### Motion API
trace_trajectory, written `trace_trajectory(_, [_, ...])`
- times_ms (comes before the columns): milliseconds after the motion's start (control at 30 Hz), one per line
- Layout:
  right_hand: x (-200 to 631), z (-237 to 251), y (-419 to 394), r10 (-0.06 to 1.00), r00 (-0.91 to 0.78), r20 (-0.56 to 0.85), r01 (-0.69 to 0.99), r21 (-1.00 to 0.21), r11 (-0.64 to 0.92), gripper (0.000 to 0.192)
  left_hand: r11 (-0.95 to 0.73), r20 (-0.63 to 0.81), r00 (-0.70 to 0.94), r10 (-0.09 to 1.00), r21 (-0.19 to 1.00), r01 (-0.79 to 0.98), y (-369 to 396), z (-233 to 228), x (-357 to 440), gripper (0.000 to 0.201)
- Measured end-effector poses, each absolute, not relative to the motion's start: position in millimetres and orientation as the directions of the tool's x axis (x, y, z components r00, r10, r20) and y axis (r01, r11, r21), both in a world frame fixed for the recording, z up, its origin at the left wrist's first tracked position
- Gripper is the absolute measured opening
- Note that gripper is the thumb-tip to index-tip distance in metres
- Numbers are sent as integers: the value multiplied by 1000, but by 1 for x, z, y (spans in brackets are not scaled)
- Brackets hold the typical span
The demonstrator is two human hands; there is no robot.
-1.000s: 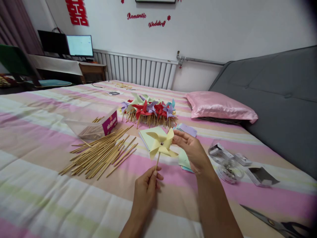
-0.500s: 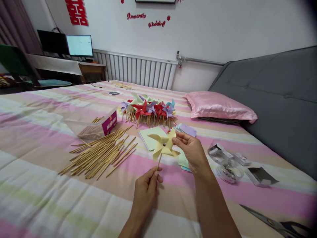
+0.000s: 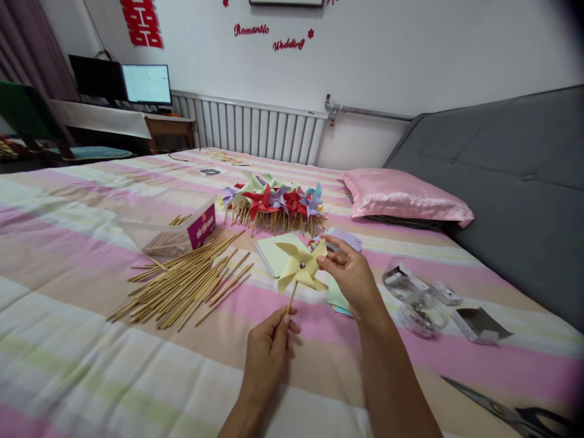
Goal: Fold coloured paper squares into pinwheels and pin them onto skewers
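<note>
Near the centre of the head view is a pale yellow paper pinwheel (image 3: 298, 266), with a small shiny pin at its middle and a thin wooden stick below. My left hand (image 3: 269, 350) is closed around that stick, pinching it between thumb and fingers. At the pinwheel's right side, my right hand (image 3: 349, 277) has its thumb and index finger on a blade, with the blade's tip between them. Behind the pinwheel lies a stack of pale paper squares (image 3: 276, 252). More coloured paper (image 3: 340, 298) sits partly hidden beneath my right hand.
Loose wooden sticks (image 3: 187, 286) lie at left beside a clear plastic box (image 3: 157, 234). Finished coloured pinwheels (image 3: 274, 201) are grouped farther back. At right are a round clear container (image 3: 422, 316), small opened boxes (image 3: 479, 325), scissors (image 3: 497, 407) and a pink pillow (image 3: 406, 194).
The pinwheel's blades have turned slightly about the pin. My right index finger has lifted a little along the blade, while my left hand has stayed nearly still on the stick.
</note>
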State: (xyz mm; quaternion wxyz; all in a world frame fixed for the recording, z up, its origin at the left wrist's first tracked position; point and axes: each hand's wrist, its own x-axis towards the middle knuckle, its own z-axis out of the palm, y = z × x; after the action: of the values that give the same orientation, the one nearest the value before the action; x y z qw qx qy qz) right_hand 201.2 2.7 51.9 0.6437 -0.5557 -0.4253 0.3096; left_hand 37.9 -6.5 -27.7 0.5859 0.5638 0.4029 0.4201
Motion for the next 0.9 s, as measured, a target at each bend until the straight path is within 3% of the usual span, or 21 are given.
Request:
trace_trajectory(100, [203, 50, 3, 876, 433, 211, 127, -977, 172, 47, 9, 3, 311, 951, 999, -37, -6, -28, 38, 35])
trace_trajectory(467, [202, 51, 2, 907, 400, 128, 185, -981, 56, 55, 24, 0, 295, 956, 997, -78, -5, -28, 37, 35])
trace_trajectory(600, [208, 47, 4, 860, 464, 213, 251, -962, 103, 56, 34, -8, 304, 953, 996, -79, -4, -29, 37, 35])
trace_trajectory(700, [213, 48, 3, 828, 474, 300, 317, -935, 157, 44, 21, 0, 308, 951, 998, -65, -4, -29, 37, 35])
trace_trajectory(900, [215, 48, 3, 840, 359, 406, 620, -777, 110, 40, 26, -4, 302, 953, 997, -71, -4, -28, 37, 35])
